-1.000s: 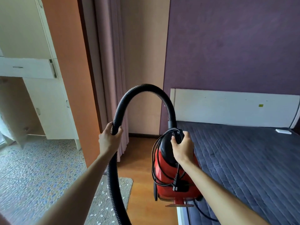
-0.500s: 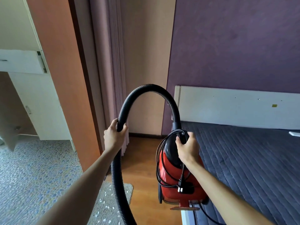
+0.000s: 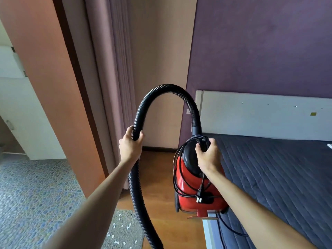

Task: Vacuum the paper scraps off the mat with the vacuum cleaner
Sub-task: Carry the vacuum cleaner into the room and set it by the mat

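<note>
Right hand (image 3: 208,157): clamped on the top handle of the red vacuum (image 3: 195,187), held in the air, cord (image 3: 177,169) looped round its body. Left hand (image 3: 129,145): wrapped around the black hose (image 3: 161,90), which arches between both hands. Mat (image 3: 124,229) with paper scraps (image 3: 128,227): on the floor below the left hand.

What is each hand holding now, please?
Left hand: closed around the black hose.
Right hand: closed on the handle of the red vacuum cleaner.
</note>
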